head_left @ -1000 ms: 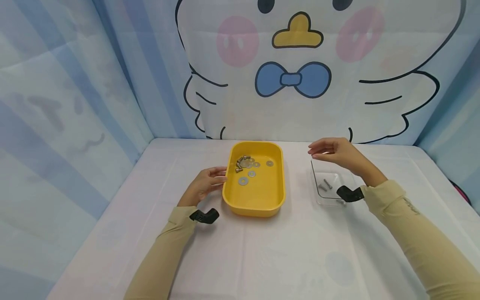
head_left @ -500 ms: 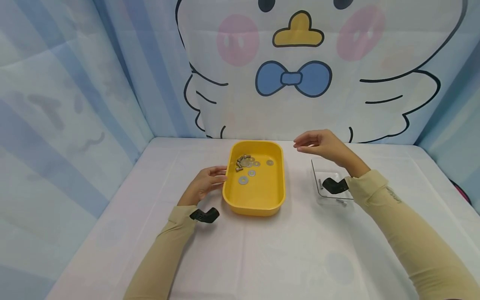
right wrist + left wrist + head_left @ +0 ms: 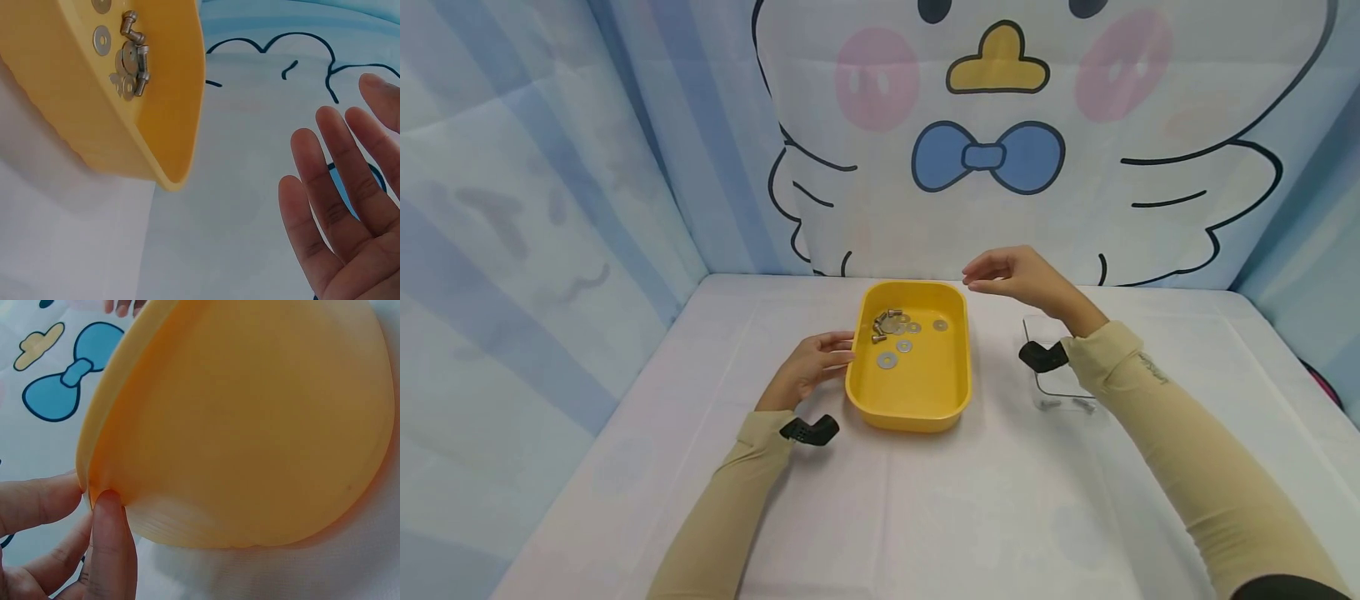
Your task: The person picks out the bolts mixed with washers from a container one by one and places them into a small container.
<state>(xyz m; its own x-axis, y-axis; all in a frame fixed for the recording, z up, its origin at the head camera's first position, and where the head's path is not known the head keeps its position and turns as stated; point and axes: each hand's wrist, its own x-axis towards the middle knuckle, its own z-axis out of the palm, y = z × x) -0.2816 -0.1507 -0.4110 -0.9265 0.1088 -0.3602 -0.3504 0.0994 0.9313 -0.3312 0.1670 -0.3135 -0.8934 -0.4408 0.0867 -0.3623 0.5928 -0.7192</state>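
My left hand (image 3: 808,367) touches the left rim of a yellow tray (image 3: 910,408) with its fingertips, its fingers fairly straight. The left wrist view shows a fingertip (image 3: 107,512) against the outer wall below the lip. Inside the tray lie several flat washers (image 3: 887,360) and several short metal bolts (image 3: 879,338), bunched toward the upper left. My right hand (image 3: 1022,279) is raised beyond the tray's far right corner, apart from it. Its fingers (image 3: 337,134) are spread and relaxed in the right wrist view, and they hold nothing there.
A clear plastic box (image 3: 1056,394), partly hidden by my right sleeve and wrist camera, stands right of the tray. A few bolts (image 3: 1083,405) show through its near side. Behind the white-covered table (image 3: 955,508) hangs a cartoon-printed curtain (image 3: 985,225).
My right hand has moved left and away from me, from above the clear box toward the tray's far right corner. My left hand and the tray have stayed in place.
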